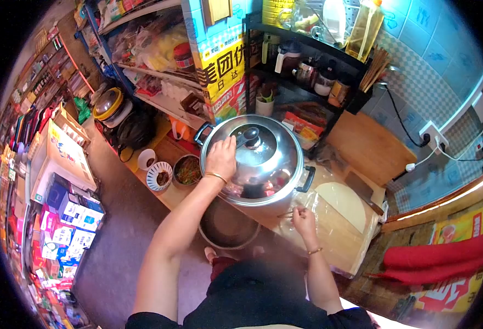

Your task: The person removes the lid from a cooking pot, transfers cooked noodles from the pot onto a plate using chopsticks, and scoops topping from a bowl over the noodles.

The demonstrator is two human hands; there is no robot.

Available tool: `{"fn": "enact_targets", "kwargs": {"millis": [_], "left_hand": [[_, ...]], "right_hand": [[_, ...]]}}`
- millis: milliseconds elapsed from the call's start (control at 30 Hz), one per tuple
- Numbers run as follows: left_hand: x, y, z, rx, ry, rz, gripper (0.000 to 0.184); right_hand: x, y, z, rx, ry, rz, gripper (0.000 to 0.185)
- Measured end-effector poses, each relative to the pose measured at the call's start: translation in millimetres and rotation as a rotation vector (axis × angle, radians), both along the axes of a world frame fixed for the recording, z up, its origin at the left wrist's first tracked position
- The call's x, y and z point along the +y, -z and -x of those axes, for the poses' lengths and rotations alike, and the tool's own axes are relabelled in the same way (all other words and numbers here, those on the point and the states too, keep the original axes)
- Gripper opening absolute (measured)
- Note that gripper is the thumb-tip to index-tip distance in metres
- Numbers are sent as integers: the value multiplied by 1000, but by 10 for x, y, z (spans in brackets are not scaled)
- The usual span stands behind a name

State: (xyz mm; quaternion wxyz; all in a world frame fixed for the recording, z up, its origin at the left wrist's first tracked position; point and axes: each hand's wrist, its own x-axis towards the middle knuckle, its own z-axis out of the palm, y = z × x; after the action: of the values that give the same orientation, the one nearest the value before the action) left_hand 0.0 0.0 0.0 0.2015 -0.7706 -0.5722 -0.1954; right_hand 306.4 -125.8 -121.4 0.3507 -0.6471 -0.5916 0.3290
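Note:
A wide steel pot (305,178) with black side handles stands on the counter under a shiny lid (274,159) with a glass centre. My left hand (221,158) reaches over the lid, its fingers closed at the dark handle by the black knob (250,137). At the front right of the pot, my right hand (303,219) is closed on thin dark sticks that look like chopsticks (286,214). Clear plastic film (306,204) lies beside that hand, next to a round pale sheet of dough (340,204) on a wooden board (337,253).
Left of the pot stand a bowl of shredded food (187,170), a striped dish (159,176) and a white cup (147,159). A cleaver (359,185) lies on the board's right side. Below the counter edge is a large round basin (229,225). A black rack (301,90) stands behind.

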Motion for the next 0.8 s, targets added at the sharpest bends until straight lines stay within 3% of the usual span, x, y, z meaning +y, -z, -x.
{"fn": "enact_targets", "kwargs": {"millis": [67,167,300,433,567,633,700,733,800], "left_hand": [[-41,-223,17,-86,38,97,45],[42,-280,-8,-149,-4,199,45],[104,-308,57,-239,19,209,41],[173,-528,163,-409,-12,248,36],[265,-775,588,-721,180,205,40],[149,-1080,698,-939,145,348,39],[176,-1047,953,-1090,162,361,38],[158,-1024,1038,-1072,204,260,36],[69,-1025,1180,-1272,170,358,23]], "right_hand": [[-37,-28,31,76,36,-51,17],[-166,95,-67,265,163,-79,16],[-495,-477,-264,437,340,-6,15],[-715,-870,-839,537,526,-229,21],[-470,-1444,-887,765,539,-455,31],[-146,-1686,-526,721,317,-358,28],[296,-1539,-266,534,91,-308,22],[534,-1419,-184,469,54,-303,20],[961,-1159,-90,227,27,-305,21]]}}
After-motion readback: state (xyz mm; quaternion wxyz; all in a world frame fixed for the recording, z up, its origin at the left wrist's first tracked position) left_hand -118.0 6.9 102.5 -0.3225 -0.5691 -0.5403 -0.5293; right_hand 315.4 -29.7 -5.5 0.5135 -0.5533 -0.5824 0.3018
